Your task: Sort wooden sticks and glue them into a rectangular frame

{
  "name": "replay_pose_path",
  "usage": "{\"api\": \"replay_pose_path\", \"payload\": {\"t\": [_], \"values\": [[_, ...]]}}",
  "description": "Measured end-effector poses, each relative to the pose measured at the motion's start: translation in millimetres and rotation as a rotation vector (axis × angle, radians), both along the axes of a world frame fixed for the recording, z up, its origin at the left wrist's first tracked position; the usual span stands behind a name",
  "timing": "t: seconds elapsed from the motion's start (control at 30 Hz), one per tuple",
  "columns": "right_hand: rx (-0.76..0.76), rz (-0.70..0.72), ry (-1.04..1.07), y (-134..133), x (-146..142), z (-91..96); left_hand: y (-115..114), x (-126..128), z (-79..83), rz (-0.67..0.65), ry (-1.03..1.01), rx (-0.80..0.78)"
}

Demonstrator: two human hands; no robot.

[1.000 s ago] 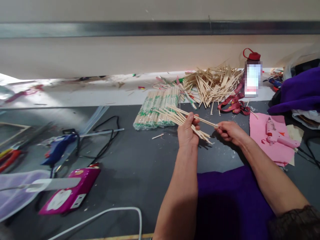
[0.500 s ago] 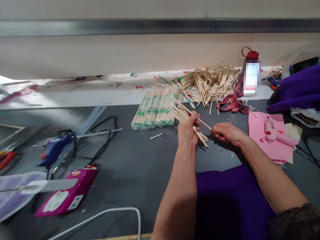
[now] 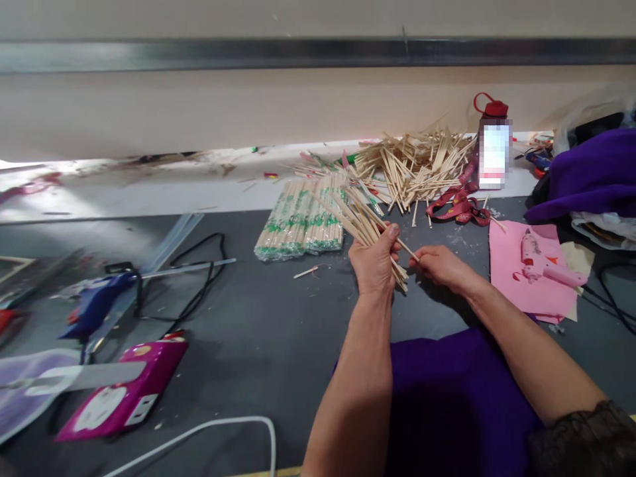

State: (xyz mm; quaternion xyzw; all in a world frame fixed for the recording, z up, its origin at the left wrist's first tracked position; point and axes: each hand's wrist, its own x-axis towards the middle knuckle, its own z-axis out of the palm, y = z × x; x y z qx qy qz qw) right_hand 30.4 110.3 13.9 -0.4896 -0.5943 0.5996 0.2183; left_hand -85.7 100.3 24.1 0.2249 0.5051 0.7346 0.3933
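Observation:
My left hand (image 3: 375, 262) is closed around a fanned bundle of thin wooden chopsticks (image 3: 358, 222), their lower ends poking out below the fist. Just to its right, my right hand (image 3: 440, 265) pinches the near end of a single chopstick (image 3: 408, 250), which slants up across the left thumb toward the bundle. Behind the hands lies a large loose pile of chopsticks (image 3: 412, 169). Plastic-wrapped packs of chopsticks (image 3: 301, 222) with green print rest to the left of the bundle, partly behind its tips.
On the right, a pink glue gun (image 3: 534, 258) lies on a pink sheet (image 3: 507, 268). A red-capped bottle (image 3: 493, 109) and a red lanyard (image 3: 457, 209) are at the back. To the left are a blue glue gun (image 3: 102, 305), a magenta box (image 3: 124, 391) and a white cable (image 3: 238, 421).
My right hand has come slightly closer to my left, pushing the single chopstick farther along the bundle. The left hand keeps its hold. The view has shifted a little.

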Motion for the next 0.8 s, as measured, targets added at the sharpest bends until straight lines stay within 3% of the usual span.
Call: {"api": "replay_pose_path", "payload": {"t": [0.13, 0.23, 0.47, 0.67, 0.8], "values": [[0.223, -0.029, -0.194, -1, -4, 1.9, 1, 2, -0.4, 0.009, 0.014, 0.005], [0.262, -0.013, -0.241, -3, -7, 3.7, 1, 1, 0.0, 0.032, 0.016, 0.013], [0.005, -0.032, -0.014, -6, -7, -0.6, -2, -5, 6.6, -0.081, -0.016, 0.023], [-0.005, -0.014, 0.012, -12, -10, 3.2, -3, -10, 7.3, -0.120, 0.013, 0.022], [-0.111, -0.049, 0.069, -13, -13, 7.1, -2, -10, 6.1, -0.125, 0.002, 0.025]]}}
